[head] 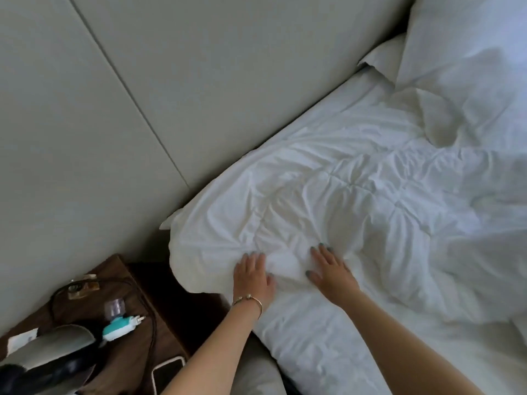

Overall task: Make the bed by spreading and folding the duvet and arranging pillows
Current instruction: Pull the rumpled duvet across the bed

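A wrinkled white duvet (356, 195) lies over the bed, its corner reaching the bed's near left edge by the headboard. My left hand (252, 273) rests flat on that corner with fingers spread, a gold bracelet on the wrist. A short way to its right, my right hand (328, 266) presses flat on the duvet, fingers apart. Neither hand grips fabric. Two white pillows (470, 52) lean at the far right against the headboard, one partly behind the other.
A grey padded headboard wall (142, 95) fills the upper left. A dark wooden bedside table (137, 309) stands at lower left with a teal plug adapter (118, 327), cables, a phone (168, 372) and a dark bag on it.
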A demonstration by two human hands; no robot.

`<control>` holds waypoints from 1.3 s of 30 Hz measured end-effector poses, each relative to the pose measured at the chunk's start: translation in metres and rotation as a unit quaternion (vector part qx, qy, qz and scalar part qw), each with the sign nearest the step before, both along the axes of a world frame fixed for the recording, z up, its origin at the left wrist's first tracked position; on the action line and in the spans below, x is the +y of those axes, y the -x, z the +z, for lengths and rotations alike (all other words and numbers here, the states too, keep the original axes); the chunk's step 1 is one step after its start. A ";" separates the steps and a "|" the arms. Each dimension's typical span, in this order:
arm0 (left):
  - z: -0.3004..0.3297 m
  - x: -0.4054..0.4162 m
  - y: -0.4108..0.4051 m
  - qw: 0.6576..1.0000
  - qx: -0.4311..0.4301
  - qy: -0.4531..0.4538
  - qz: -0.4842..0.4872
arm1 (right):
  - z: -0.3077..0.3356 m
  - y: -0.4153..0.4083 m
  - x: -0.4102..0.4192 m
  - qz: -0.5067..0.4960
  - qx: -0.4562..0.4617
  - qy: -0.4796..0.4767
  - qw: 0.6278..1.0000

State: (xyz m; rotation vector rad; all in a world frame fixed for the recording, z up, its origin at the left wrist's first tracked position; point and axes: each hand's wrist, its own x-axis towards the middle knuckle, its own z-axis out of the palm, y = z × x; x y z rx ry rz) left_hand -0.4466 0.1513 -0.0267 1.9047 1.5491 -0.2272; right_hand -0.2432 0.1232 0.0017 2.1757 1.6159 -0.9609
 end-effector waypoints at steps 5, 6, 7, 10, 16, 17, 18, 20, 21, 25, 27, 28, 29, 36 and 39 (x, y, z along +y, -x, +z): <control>0.018 -0.037 -0.045 0.993 0.058 0.031 -0.103 | 0.018 -0.031 -0.068 -0.043 0.016 0.010 0.999; 0.023 -0.043 -0.054 0.990 0.057 0.040 -0.120 | 0.021 -0.036 -0.084 -0.075 0.021 0.016 0.997; 0.028 -0.050 -0.065 0.988 0.050 0.053 -0.135 | 0.024 -0.040 -0.102 -0.111 0.027 0.020 0.993; 0.042 -0.076 -0.103 0.981 0.017 0.081 -0.175 | 0.031 -0.055 -0.152 -0.231 0.045 0.020 0.972; 0.072 -0.144 -0.192 0.966 -0.010 0.033 -0.256 | 0.061 -0.092 -0.238 -0.337 0.074 -0.073 0.936; 0.078 -0.160 -0.206 0.963 -0.011 0.024 -0.267 | 0.067 -0.102 -0.259 -0.342 0.069 -0.083 0.934; 0.082 -0.176 -0.218 0.959 -0.010 0.018 -0.281 | 0.073 -0.112 -0.281 -0.353 0.065 -0.091 0.929; 0.089 -0.206 -0.239 0.950 -0.005 0.014 -0.311 | 0.083 -0.133 -0.324 -0.387 0.057 -0.104 0.914; 0.092 -0.220 -0.249 0.945 -0.004 0.013 -0.326 | 0.087 -0.144 -0.344 -0.402 0.052 -0.107 0.908; 0.103 -0.262 -0.289 0.930 -0.035 0.001 -0.367 | 0.103 -0.190 -0.406 -0.451 0.028 -0.118 0.884; 0.108 -0.274 -0.312 0.919 -0.072 -0.012 -0.387 | 0.108 -0.212 -0.423 -0.484 0.025 -0.136 0.864; 0.111 -0.277 -0.326 0.911 -0.095 -0.025 -0.400 | 0.110 -0.222 -0.428 -0.503 0.029 -0.147 0.851; 0.113 -0.279 -0.341 0.899 -0.124 -0.043 -0.417 | 0.110 -0.233 -0.431 -0.522 0.036 -0.159 0.837; 0.104 -0.303 -0.474 0.743 -0.195 -0.153 -0.621 | 0.093 -0.304 -0.447 -0.615 0.009 -0.182 0.767; 0.103 -0.310 -0.524 0.707 -0.175 -0.228 -0.646 | 0.086 -0.334 -0.449 -0.643 -0.023 -0.172 0.746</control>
